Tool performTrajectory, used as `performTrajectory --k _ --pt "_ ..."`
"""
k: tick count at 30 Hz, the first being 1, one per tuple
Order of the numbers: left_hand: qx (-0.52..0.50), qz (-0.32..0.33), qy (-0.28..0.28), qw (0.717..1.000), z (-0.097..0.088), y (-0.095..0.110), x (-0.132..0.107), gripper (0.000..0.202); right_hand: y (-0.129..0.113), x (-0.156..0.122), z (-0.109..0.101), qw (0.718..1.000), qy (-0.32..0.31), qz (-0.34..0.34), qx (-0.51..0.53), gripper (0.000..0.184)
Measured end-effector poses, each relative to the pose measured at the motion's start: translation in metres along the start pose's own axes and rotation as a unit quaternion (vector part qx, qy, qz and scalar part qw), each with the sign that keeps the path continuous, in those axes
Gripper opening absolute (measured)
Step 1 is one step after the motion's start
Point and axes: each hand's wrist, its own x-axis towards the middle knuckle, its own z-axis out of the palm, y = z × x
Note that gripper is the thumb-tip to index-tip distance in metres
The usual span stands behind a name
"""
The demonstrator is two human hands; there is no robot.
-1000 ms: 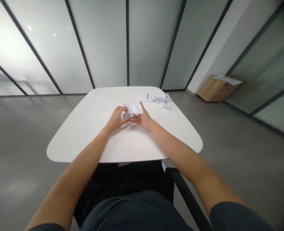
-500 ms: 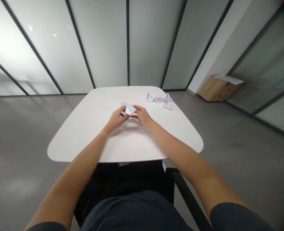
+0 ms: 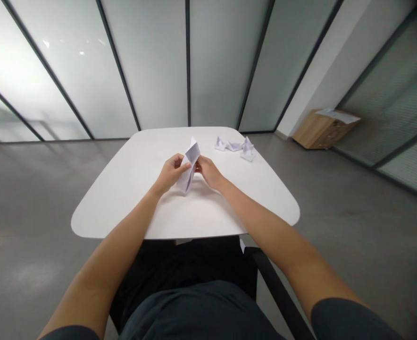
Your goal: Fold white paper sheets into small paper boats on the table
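Note:
A folded white paper piece [image 3: 190, 164] stands on edge above the white table [image 3: 130, 198], its upper corner pointing away from me. My left hand [image 3: 171, 173] pinches its left side and my right hand [image 3: 208, 171] pinches its right side, both lifted a little off the tabletop. Both hands have their fingers closed on the paper. Near the table's far right lie three small folded white paper shapes [image 3: 236, 147], a good hand's width beyond my right hand.
A black chair arm [image 3: 275, 288] runs down to the right of my lap. A wooden cabinet [image 3: 318, 127] with a sheet on top stands at the right wall. Frosted glass panels close off the far side, grey floor all around.
The paper lay spread and flat under my hands a second ago. It has been squeezed narrower and turned up on edge, and both hands have risen slightly and moved closer together.

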Motion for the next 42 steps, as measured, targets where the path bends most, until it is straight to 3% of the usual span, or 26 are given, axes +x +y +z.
performTrajectory --k 4,8,14,19,26,32,37,42 --pt "-0.024 0.004 -0.033 0.999 0.010 0.011 -0.003 0.055 -0.007 -0.006 0.009 1.000 0.002 0.029 0.006 0.070" --pt "-0.038 0.009 -0.058 0.998 0.016 0.016 -0.005 0.058 -0.012 -0.010 0.013 1.000 -0.006 0.019 -0.008 0.077" --pt "-0.083 -0.074 -0.102 0.989 0.011 0.014 -0.007 0.048 -0.020 -0.015 0.014 0.997 0.004 0.062 0.053 0.078" --pt "-0.052 -0.108 -0.028 0.992 0.014 0.001 -0.004 0.050 -0.014 -0.017 0.018 1.000 0.010 0.017 -0.019 0.071" --pt "0.050 -0.006 0.062 0.997 0.019 -0.010 0.000 0.062 0.001 -0.011 0.023 0.990 0.060 -0.023 -0.125 0.070" --pt "0.048 0.017 0.142 0.988 0.016 -0.009 0.006 0.048 -0.009 -0.009 0.017 0.981 0.113 -0.069 -0.143 0.062" --pt "0.104 0.056 0.240 0.964 0.001 -0.007 0.009 0.035 -0.016 -0.008 0.006 0.958 0.196 -0.093 -0.190 0.052" --pt "0.192 0.087 0.288 0.934 -0.005 0.003 0.004 0.028 -0.017 -0.011 0.006 0.950 0.200 -0.088 -0.223 0.046"
